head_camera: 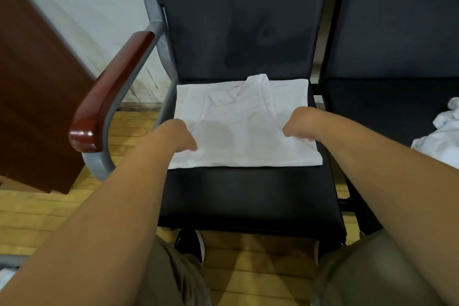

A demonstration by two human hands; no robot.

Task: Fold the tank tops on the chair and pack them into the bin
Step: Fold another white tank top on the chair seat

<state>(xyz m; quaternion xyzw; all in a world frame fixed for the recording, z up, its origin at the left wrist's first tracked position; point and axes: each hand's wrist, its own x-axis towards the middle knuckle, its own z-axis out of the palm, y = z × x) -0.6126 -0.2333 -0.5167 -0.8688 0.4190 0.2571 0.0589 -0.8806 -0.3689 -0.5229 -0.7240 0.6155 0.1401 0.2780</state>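
Your left hand (182, 136) and right hand (299, 125) pinch white tank top (243, 126) | half-folded on chair (248, 194) | unfolded pile (442, 131) right of your grip | bin unseen (nothing visibly packed)

No writing, label, brand or number can be read anywhere. The folded white cotton tank top (244, 123) on the dark padded chair seat (248, 194) shows a faint grey patch, possibly a print, illegible.
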